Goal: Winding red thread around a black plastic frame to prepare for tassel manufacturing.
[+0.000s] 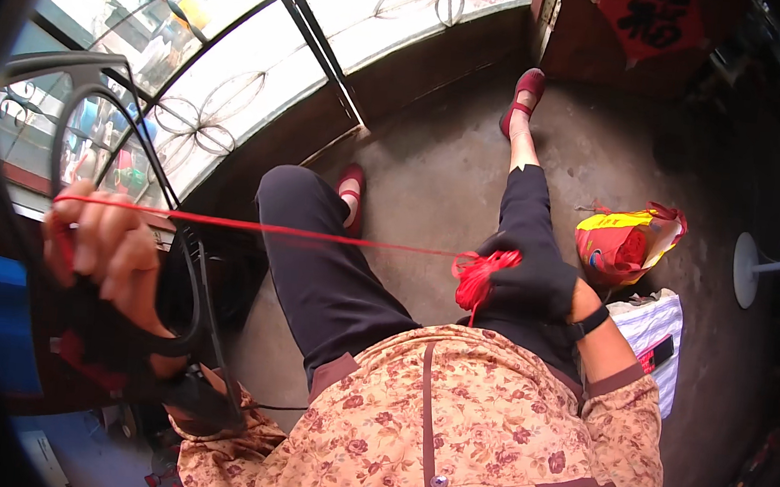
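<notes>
A taut red string (316, 235) runs across above my lap from hand to hand. On the left, my left hand (104, 246) is raised beside a black curved chair frame (98, 79); its fingers are curled round the string's end, slightly blurred, with a dark covering on the palm and wrist. Over my right thigh, my right hand (535, 279), in a black glove with a strap at the wrist, is closed round a looped bundle of red string (478, 279). A short strand hangs below that bundle.
On the floor to the right stands an opened red and yellow bag (626, 246) with red stuff inside. A white striped sack (655, 336) bearing a phone (659, 352) lies nearer me. Farther right is a white round-based stand (748, 270). Barred windows (239, 63) line the left.
</notes>
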Demonstrator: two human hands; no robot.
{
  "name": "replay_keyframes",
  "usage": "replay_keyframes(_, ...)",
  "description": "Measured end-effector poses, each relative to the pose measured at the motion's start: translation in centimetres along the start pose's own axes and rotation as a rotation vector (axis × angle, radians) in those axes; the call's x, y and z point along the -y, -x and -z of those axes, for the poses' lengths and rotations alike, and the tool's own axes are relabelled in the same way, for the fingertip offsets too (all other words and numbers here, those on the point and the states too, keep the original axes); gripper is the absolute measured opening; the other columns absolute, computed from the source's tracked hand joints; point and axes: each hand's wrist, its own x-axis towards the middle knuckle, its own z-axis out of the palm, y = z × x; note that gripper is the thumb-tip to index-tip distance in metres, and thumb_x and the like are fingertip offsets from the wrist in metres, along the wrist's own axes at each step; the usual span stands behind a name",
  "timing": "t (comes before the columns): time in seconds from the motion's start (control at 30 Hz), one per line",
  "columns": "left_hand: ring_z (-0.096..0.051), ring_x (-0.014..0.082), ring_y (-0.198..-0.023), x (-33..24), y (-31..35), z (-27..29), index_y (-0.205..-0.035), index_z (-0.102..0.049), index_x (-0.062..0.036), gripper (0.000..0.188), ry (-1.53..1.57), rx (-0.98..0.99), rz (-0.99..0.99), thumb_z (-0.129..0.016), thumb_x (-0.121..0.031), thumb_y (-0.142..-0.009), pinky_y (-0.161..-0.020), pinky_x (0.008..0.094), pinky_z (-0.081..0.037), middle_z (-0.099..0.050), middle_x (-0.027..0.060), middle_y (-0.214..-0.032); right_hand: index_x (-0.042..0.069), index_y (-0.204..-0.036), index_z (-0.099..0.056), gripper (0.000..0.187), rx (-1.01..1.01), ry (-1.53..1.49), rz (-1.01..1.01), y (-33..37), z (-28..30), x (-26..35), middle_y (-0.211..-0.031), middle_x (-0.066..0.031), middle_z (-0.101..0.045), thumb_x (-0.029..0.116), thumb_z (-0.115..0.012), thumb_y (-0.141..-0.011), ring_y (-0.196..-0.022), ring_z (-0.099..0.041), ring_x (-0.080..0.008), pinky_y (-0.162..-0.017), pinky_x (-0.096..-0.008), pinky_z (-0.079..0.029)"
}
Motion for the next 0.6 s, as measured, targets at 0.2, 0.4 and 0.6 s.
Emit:
replay_keyframes(0.2,-0.046,0.0089,-0.059,11.0,2.2,0.0,-0.082,-0.052,-0.0083,0.016,-0.771,-0.527,0.099,-0.056,-0.02,-0.093,-0.045,0.0218,-0.034,-0.051,0.0028,-0.069,0.002,-0.106,-0.059,0.034,-0.873,0.054,0.064,3.4,6.5,-9.4,-0.097,-0.0109,-0.063,0.016,-0.072,-0.079,-0.088,-0.062,-0.0187,-0.079,-0.0299,-0.05)
replay_keyframes(0.4,-0.061,0.0113,-0.074,20.6,6.1,5.3,-0.086,-0.058,-0.0069,0.006,-0.135,-0.481,0.6,-0.064,-0.007,-0.088,-0.069,0.025,-0.05,-0.065,0.0044,-0.085,0.003,-0.1,-0.059,0.028,-0.931,0.125,0.146,0.8,2.8,-2.7,-0.092,-0.0061,-0.063,0.015,-0.074,-0.079,-0.087,-0.059,-0.0155,-0.08,-0.0286,-0.048)
replay_keyframes(0.6,-0.055,0.0041,-0.066,24.3,6.3,4.0,-0.09,-0.067,-0.0046,0.016,-0.205,-0.334,0.924,-0.067,-0.021,-0.089,-0.059,0.0182,-0.042,-0.062,-0.0021,-0.076,0.0,-0.111,-0.058,0.027,-0.471,-0.198,0.32,-5.1,-4.5,2.8,-0.096,-0.0064,-0.063,0.018,-0.062,-0.091,-0.085,-0.062,-0.0146,-0.076,-0.0284,-0.053)
